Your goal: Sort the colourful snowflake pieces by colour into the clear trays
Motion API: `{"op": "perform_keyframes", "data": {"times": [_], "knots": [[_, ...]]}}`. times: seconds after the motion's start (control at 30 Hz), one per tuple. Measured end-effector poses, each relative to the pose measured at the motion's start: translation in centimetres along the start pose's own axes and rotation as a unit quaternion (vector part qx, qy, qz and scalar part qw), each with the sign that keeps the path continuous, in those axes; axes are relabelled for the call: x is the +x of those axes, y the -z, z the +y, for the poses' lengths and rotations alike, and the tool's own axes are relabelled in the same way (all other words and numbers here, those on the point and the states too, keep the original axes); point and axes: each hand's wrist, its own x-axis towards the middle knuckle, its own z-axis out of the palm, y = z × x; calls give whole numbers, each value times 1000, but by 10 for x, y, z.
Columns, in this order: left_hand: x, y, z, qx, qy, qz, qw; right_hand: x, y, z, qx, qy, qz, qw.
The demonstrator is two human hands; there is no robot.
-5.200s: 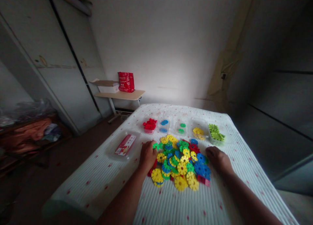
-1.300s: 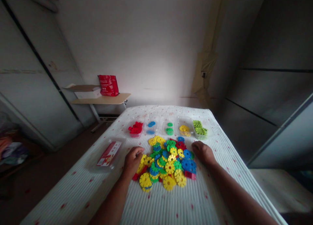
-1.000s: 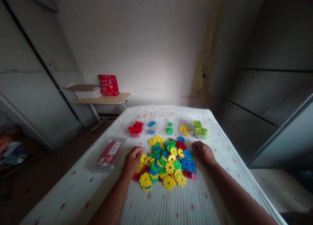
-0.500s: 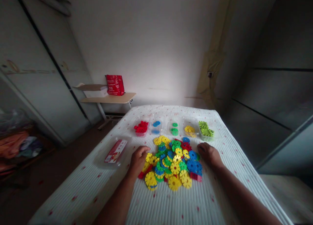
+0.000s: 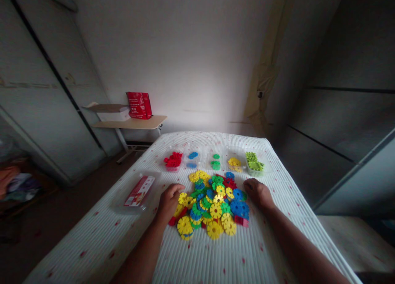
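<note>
Flanking the notched discs (image 5: 212, 207): left hand (image 5: 168, 200), right hand (image 5: 258, 192), both loosely curled (can't tell if holding anything) | discs heaped on white cloth (image 5: 197, 263) between them | likely light, stiff, slippery plastic; best pinched by rims

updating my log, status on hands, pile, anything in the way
Left hand, right hand flank pile of colored pieces. Clear tubs beyond the pile, labelled container off left, none between hands and pile.

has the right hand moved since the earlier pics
No: the right hand stays in about the same spot, just on the near side of the tub of lime-green pieces.
</note>
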Motion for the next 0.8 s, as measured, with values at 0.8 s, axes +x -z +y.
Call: {"op": "perform_keyframes", "data": {"times": [0.8], "knots": [[-2,5,3,-105,50,41,992,0,-4,4,2,8,14,1000]]}}
